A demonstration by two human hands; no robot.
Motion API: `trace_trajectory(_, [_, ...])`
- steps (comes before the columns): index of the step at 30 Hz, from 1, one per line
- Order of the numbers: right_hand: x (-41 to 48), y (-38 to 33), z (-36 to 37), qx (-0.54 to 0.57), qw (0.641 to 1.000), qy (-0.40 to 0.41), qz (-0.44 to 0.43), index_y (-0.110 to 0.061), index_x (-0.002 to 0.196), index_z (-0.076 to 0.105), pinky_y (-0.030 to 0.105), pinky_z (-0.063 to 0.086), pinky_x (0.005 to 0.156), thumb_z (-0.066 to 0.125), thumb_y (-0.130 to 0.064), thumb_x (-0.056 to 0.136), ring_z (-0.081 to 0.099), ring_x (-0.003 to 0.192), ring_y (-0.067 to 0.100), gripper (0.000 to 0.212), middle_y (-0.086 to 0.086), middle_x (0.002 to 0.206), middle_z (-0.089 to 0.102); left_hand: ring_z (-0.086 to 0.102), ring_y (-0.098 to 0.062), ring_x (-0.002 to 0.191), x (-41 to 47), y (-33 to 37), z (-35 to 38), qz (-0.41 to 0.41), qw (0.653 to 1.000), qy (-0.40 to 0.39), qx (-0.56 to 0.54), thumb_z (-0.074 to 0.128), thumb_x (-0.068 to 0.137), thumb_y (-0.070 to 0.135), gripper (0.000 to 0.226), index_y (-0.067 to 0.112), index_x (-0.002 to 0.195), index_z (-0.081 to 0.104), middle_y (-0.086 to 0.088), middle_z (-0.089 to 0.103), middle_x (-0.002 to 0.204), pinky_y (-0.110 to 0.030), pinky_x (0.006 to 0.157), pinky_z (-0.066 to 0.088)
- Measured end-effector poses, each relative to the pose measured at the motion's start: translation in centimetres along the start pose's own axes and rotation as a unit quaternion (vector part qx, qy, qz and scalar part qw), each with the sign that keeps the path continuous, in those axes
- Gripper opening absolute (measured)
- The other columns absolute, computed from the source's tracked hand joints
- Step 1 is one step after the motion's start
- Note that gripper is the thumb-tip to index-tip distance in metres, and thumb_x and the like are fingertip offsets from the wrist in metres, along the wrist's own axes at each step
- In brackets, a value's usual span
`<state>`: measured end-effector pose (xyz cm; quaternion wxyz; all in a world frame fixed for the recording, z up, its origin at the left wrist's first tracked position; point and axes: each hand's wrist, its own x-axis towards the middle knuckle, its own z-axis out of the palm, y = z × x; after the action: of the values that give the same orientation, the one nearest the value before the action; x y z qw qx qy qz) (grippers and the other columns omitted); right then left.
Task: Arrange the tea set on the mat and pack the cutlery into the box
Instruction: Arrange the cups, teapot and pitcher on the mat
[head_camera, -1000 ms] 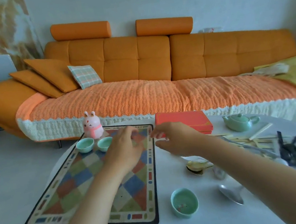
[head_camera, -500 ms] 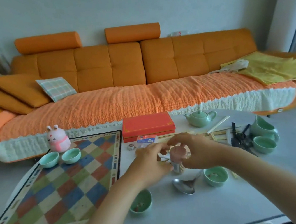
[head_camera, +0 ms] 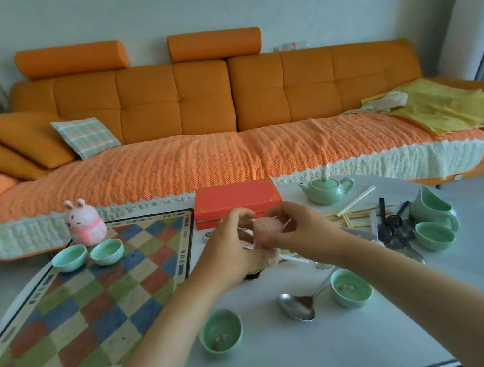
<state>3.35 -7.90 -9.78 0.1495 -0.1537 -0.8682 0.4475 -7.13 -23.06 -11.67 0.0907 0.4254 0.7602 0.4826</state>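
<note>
Spanning the back of the view, an orange sofa (head_camera: 205, 102) sits behind a white bench (head_camera: 288, 359). On the left part of the bench lies a mat (head_camera: 95, 298) of coloured diamond checks with a dark border. A flat red box (head_camera: 235, 199), lid closed and edged with a thin gold line, lies at the far side just beside the mat's right corner.

The tea set is pale green glazed ware. A pitcher (head_camera: 430, 209) stands at the far right with a cup (head_camera: 434, 235) just in front of it, and a lidded teapot (head_camera: 326, 190) stands right of the box. Two cups (head_camera: 69, 257) (head_camera: 107, 252) sit side by side on the mat's far end, in front of a pink rabbit figure (head_camera: 84, 224). Two more cups stand off the mat on the bare bench: one near the mat's right edge (head_camera: 221, 334), one further right (head_camera: 351, 290), both with small painted marks inside.

A metal spoon (head_camera: 297, 307) lies between those two, bowl up. Pale chopsticks (head_camera: 356, 200) and dark utensils (head_camera: 394, 225) lie scattered between the teapot and the pitcher.

Above the bench in front of the box, the left hand (head_camera: 228, 256) curls round the lower part of a small pink-topped holder (head_camera: 268, 227), while the right hand (head_camera: 299, 231) pinches its top. Thin white sticks poke out around it; it is blurred, possibly a toothpick holder.
</note>
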Motion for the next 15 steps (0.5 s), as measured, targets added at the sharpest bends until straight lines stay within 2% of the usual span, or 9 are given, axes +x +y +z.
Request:
trace_trajectory(2, [0.4, -0.3, 0.6, 0.049, 0.999, 0.001, -0.002, -0.035, 0.107, 0.066, 0.034, 0.056, 0.075, 0.080, -0.049, 0.066, 0.068, 0.087, 0.016, 0.045, -0.008, 0.097, 0.070, 0.063, 0.003, 0.087, 0.3, -0.5, -0.9, 0.000, 1.000, 0.017, -0.025, 0.087, 0.071, 0.029, 0.047, 0.037, 0.108, 0.059, 0.014, 0.067, 0.102, -0.025, 0.078, 0.054])
trace_trajectory(4, [0.9, -1.0, 1.3, 0.093, 0.996, -0.013, -0.003, -0.033, 0.113, 0.064, 0.032, 0.057, 0.073, 0.080, -0.042, 0.074, 0.069, 0.091, 0.017, 0.042, -0.007, 0.103, 0.070, 0.066, 0.001, 0.092, 0.6, -0.9, -2.0, -0.007, 0.998, 0.024, -0.053, 0.085, 0.074, 0.033, 0.041, 0.041, 0.106, 0.061, 0.017, 0.069, 0.101, -0.034, 0.085, 0.056])
trace_trajectory(6, [1.6, -1.7, 2.3, 0.128, 0.991, -0.026, 0.000, -0.029, 0.117, 0.060, 0.035, 0.059, 0.072, 0.078, -0.033, 0.077, 0.070, 0.093, 0.020, 0.043, -0.002, 0.108, 0.069, 0.066, 0.000, 0.099, 0.7, -1.3, -3.3, -0.006, 0.997, 0.028, -0.075, 0.083, 0.077, 0.031, 0.039, 0.047, 0.106, 0.061, 0.018, 0.070, 0.105, -0.037, 0.090, 0.055])
trace_trajectory(9, [3.3, -2.8, 4.6, 0.135, 0.990, -0.028, 0.000, -0.026, 0.120, 0.056, 0.044, 0.061, 0.075, 0.075, -0.031, 0.074, 0.070, 0.094, 0.023, 0.049, 0.003, 0.110, 0.067, 0.062, 0.000, 0.107, 0.9, -2.4, -5.5, -0.027, 0.997, 0.029, -0.070, 0.078, 0.083, 0.031, 0.048, 0.044, 0.125, 0.058, 0.019, 0.066, 0.117, -0.031, 0.092, 0.054])
trace_trajectory(11, [4.6, -3.6, 6.4, 0.129, 0.991, -0.031, -0.003, -0.025, 0.121, 0.057, 0.046, 0.061, 0.075, 0.074, -0.027, 0.080, 0.070, 0.093, 0.023, 0.044, 0.004, 0.109, 0.068, 0.060, 0.001, 0.110, 0.9, -3.5, -7.3, -0.045, 0.998, 0.026, -0.032, 0.073, 0.086, 0.034, 0.057, 0.039, 0.138, 0.050, 0.020, 0.062, 0.124, -0.032, 0.094, 0.053])
trace_trajectory(13, [6.1, -4.5, 8.6, 0.125, 0.991, -0.041, 0.002, -0.022, 0.121, 0.058, 0.047, 0.061, 0.074, 0.072, -0.021, 0.085, 0.070, 0.091, 0.023, 0.039, 0.004, 0.106, 0.067, 0.057, 0.000, 0.115, 0.7, -5.0, -9.1, -0.054, 0.998, 0.026, 0.025, 0.067, 0.089, 0.038, 0.056, 0.042, 0.141, 0.045, 0.021, 0.058, 0.129, -0.037, 0.098, 0.050])
trace_trajectory(15, [7.7, -5.4, 10.9, 0.113, 0.992, -0.049, 0.001, -0.020, 0.122, 0.058, 0.045, 0.061, 0.073, 0.071, -0.020, 0.086, 0.069, 0.090, 0.022, 0.039, 0.004, 0.105, 0.067, 0.052, -0.004, 0.121, 0.2, -6.1, -10.9, -0.069, 0.994, 0.030, 0.074, 0.062, 0.093, 0.036, 0.054, 0.041, 0.143, 0.042, 0.020, 0.054, 0.132, -0.036, 0.102, 0.046])
